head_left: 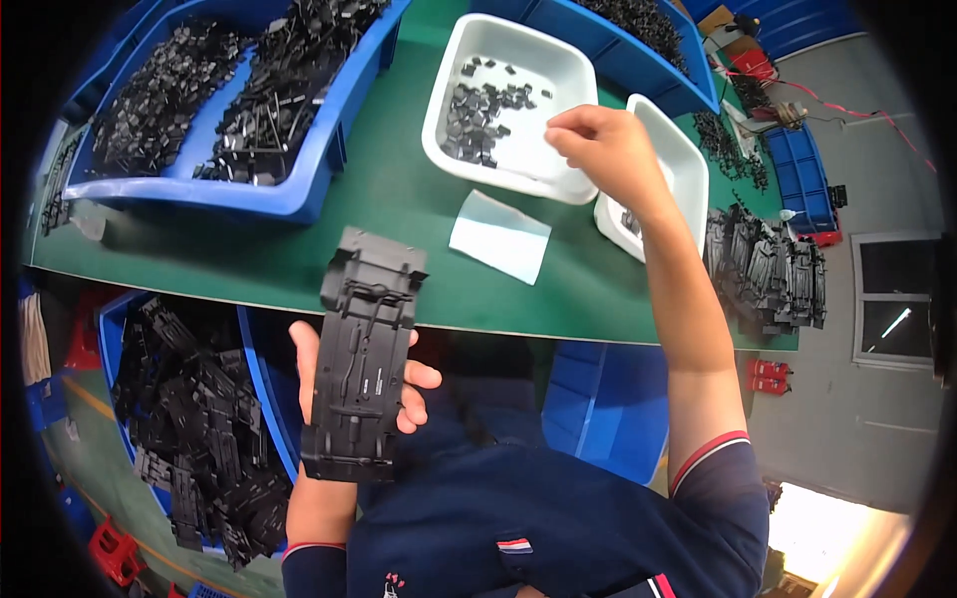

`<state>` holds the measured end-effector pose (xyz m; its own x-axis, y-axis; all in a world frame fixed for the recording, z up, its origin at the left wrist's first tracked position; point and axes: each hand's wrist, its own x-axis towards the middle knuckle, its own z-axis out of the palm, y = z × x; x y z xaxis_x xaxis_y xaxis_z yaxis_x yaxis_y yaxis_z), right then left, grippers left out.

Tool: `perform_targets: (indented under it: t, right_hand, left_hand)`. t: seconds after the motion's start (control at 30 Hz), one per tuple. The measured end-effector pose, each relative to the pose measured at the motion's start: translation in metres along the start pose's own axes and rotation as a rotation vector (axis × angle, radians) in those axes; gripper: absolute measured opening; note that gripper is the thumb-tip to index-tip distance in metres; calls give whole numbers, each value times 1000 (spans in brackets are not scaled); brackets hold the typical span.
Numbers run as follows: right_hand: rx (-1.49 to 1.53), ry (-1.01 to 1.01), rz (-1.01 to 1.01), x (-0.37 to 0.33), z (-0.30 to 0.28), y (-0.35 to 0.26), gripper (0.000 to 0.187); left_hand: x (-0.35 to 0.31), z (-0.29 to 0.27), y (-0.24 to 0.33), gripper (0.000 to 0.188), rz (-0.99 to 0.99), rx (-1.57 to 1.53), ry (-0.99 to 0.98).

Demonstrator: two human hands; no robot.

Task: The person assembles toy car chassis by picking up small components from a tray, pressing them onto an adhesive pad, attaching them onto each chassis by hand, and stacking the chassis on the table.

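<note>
My left hand (pixel 417 384) grips a long black plastic chassis-like part (pixel 364 364) at the table's near edge. Its thumb lies along the left side and its fingers curl round the right. Moulded ribs and bars cover the face turned up to me. Over the right side of a white tub (pixel 439 149), my right hand (pixel 605 145) is closed, thumb and fingertips pressed together. Whatever they may pinch is too small to make out. Small black pieces (pixel 478 120) lie scattered in that tub, mostly toward its left. A second white tub (pixel 688 164) is partly hidden behind my right forearm.
A blue bin (pixel 239 196) of black parts stands at the table's left. Another blue bin (pixel 638 75) sits at the back. A pale sheet (pixel 501 237) lies before the tubs. Stacked black parts (pixel 768 264) are at right. Below the green table (pixel 199 264), a blue crate (pixel 261 369) holds similar parts.
</note>
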<state>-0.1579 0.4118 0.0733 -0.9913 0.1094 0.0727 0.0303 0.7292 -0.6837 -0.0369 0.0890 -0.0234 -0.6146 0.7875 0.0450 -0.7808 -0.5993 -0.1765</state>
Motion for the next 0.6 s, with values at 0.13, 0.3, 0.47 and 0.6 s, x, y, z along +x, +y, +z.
perform_targets:
  t: [0.13, 0.3, 0.47, 0.6]
  right_hand:
    - [-338, -122, -44, 35, 26, 2, 23]
    - [-400, -142, -144, 61, 49, 29, 22]
    - [-380, -139, -121, 62, 43, 30, 14]
    - [-65, 36, -39, 39, 22, 14, 15]
  left_hand:
    - [-2, -1, -2, 101, 127, 42, 3]
    - [6, 9, 0, 87, 157, 204, 121]
    - [12, 9, -3, 84, 188, 284, 125]
    - [18, 10, -8, 63, 197, 411, 207]
